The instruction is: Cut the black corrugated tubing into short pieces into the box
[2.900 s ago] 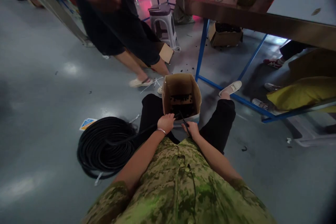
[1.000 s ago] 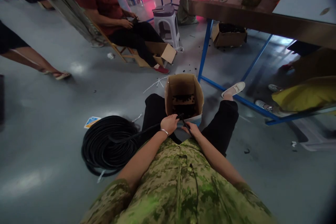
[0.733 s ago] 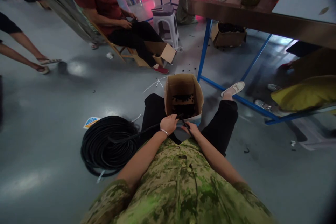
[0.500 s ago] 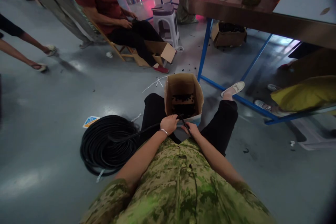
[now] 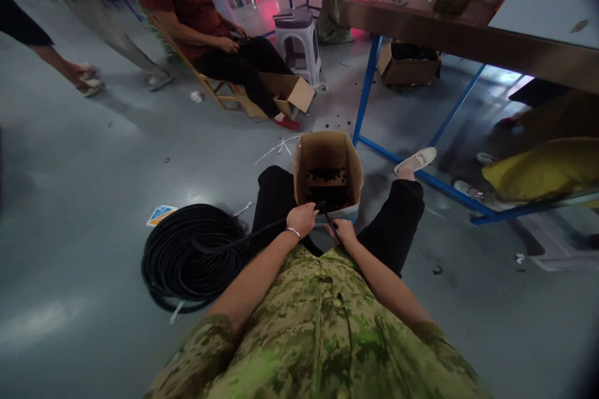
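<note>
My left hand (image 5: 302, 219) is closed around a black hose (image 5: 266, 227) near its end, above the near edge of a cardboard box. The hose runs back to a large black coil (image 5: 191, 255) lying on the floor to the left. In my right hand (image 5: 344, 232) is a thin dark tool (image 5: 331, 222), scissors-like, though its kind is not clear. Its tip meets the hose end just beyond my left fingers. Small black pieces lie inside the open cardboard box (image 5: 353, 168) between my legs.
A blue-legged table (image 5: 367, 93) stands ahead right, with another cardboard box (image 5: 409, 68) beneath it. A seated person (image 5: 187, 19) has an open box by their feet. Behind them is a plastic stool (image 5: 297, 43). People walk at the left. Scraps dot the floor.
My hands, the hose and the tool look almost unchanged. At the upper left, the walking people's legs have shifted. The view has moved very slightly.
</note>
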`<state>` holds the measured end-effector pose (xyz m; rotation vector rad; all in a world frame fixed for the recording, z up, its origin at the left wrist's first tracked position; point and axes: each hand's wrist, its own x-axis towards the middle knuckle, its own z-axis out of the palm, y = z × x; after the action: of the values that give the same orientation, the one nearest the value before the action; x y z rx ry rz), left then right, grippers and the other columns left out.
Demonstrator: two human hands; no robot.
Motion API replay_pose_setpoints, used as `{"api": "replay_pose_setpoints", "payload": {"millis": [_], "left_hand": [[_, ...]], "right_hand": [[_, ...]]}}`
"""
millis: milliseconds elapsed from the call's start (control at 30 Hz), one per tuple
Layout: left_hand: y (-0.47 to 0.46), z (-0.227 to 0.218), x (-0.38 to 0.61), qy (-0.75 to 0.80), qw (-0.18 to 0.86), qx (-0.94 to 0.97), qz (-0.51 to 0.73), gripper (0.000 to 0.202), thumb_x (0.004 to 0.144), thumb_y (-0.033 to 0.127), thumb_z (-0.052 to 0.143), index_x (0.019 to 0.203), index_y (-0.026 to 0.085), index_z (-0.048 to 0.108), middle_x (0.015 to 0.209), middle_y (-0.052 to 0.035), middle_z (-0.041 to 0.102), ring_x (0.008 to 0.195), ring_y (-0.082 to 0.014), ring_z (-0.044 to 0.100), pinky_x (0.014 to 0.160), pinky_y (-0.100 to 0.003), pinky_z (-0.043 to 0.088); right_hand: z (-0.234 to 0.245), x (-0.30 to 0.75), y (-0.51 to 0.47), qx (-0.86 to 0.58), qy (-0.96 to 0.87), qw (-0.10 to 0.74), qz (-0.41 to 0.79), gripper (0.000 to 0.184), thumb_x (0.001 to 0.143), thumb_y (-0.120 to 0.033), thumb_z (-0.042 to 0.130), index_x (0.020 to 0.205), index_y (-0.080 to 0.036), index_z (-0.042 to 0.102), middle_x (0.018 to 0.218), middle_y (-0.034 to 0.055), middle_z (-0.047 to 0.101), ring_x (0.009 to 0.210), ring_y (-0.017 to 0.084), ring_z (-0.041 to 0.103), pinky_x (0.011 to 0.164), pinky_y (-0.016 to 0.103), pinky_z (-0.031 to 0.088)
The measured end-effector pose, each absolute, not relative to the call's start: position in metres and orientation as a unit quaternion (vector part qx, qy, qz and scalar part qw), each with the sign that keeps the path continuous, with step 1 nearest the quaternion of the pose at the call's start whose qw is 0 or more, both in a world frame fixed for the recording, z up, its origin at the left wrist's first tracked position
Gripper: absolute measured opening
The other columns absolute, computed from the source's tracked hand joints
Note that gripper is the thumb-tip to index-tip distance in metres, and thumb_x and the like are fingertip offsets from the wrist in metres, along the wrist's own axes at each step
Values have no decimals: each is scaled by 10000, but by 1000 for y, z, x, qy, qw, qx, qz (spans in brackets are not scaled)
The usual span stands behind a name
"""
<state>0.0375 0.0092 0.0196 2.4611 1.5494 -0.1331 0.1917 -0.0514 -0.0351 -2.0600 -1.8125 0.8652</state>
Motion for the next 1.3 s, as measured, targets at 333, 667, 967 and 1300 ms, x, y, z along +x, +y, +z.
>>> {"api": "replay_pose_setpoints", "payload": {"millis": [333, 667, 967, 1300], "left_hand": [[8, 11, 37, 518, 88, 849, -55, 231, 931, 287, 427, 1040, 148, 575, 984, -112, 651, 938, -218, 624, 761, -297, 443], [8, 16, 35, 546, 111, 830, -10, 252, 932, 307, 434, 1104, 183, 569, 1031, -84, 669, 967, -202, 626, 771, -275, 439], [10, 20, 33, 601, 167, 781, 40, 293, 903, 411, 483, 1111, 235, 592, 1012, -46, 693, 893, -191, 652, 741, -271, 456], [6, 30, 32, 569, 203, 792, 81, 226, 835, 312, 543, 1017, 224, 644, 981, -17, 700, 883, -167, 645, 768, -246, 467]], "right_hand": [[-44, 192, -44, -734, -608, 83, 290, 425, 842, -533, 549, 812, -160, 750, 848, 136, 737, 819, 248, 679, 652, 247, 428], [-47, 195, -51, -698, -507, 255, 436, 368, 857, -493, 500, 817, -170, 672, 600, 15, 646, 511, 153, 607, 510, 214, 429], [-44, 198, -51, -676, -599, 209, 375, 299, 787, -386, 636, 1035, -219, 643, 959, 44, 698, 887, 215, 632, 746, 275, 456], [-43, 197, -53, -651, -628, 193, 382, 281, 787, -379, 631, 1009, -206, 646, 919, 41, 692, 851, 206, 629, 726, 264, 444]]}}
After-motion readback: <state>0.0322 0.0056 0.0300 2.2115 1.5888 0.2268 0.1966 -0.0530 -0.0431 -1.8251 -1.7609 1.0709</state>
